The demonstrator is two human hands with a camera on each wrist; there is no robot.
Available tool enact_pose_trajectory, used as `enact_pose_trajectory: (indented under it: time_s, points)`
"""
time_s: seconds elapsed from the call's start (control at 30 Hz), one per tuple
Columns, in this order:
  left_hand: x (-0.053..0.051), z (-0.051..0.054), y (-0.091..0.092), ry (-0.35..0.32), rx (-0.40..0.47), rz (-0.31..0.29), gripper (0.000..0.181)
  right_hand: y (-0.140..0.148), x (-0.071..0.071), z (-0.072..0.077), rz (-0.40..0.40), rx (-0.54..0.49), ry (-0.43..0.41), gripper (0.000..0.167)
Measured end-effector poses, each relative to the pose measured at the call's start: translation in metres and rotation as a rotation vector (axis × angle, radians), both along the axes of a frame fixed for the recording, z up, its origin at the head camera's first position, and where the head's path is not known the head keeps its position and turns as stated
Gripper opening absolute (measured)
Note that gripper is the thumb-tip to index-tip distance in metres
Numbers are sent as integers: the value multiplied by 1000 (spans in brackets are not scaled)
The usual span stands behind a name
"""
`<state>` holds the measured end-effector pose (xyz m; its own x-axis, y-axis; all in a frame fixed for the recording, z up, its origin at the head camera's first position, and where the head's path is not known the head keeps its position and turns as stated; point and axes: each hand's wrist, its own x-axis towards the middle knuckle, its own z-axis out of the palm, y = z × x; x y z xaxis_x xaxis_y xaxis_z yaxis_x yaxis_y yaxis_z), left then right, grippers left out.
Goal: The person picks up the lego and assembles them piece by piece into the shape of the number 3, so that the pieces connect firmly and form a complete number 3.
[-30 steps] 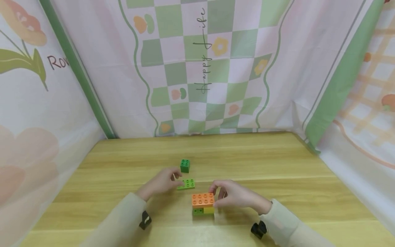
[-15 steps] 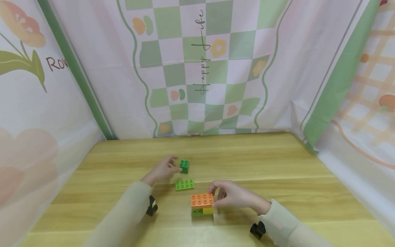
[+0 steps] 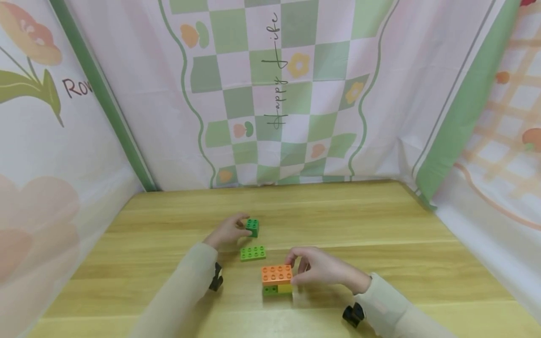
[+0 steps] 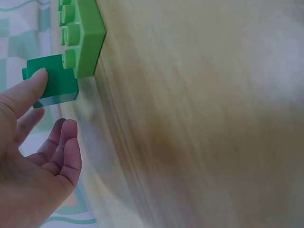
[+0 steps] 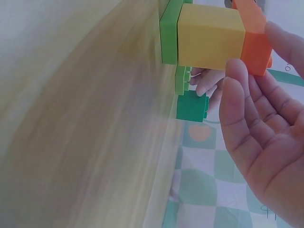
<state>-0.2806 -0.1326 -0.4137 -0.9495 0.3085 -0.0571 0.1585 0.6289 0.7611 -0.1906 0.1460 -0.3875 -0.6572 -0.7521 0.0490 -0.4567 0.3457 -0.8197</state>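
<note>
My left hand is at the dark green 2x2 toy brick, thumb on its near face and index finger at its far side. In the left wrist view the thumb overlaps this brick. My right hand holds the right end of an orange brick between thumb and fingers. That orange brick tops a stack, over a yellow brick and a light green plate. The yellow brick covers only the plate's right part.
A loose light green plate with two rows of studs lies between the dark green brick and the stack. The wooden table is bounded by a printed cloth at the back and sides.
My left hand has moved away from the loose light green plate, up to the dark green brick, and closed in around it. My right hand stays at the stack.
</note>
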Motion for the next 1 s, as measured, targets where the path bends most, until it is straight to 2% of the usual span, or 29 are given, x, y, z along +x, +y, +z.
enact_pose_trajectory:
  time_s: [0.27, 0.53, 0.77, 1.0]
  points:
    - [2, -4, 2, -2, 0, 21, 49, 0, 0, -3, 5, -6, 4, 26]
    - [7, 0, 4, 10, -6, 27, 41, 0, 1, -3, -18, 2, 5, 28]
    - [9, 1, 2, 25, 23, 13, 41, 0, 2, -3, -22, -10, 12, 30]
    - [12, 4, 0, 32, 38, 27, 42, 0, 1, -3, -22, -9, 1, 30]
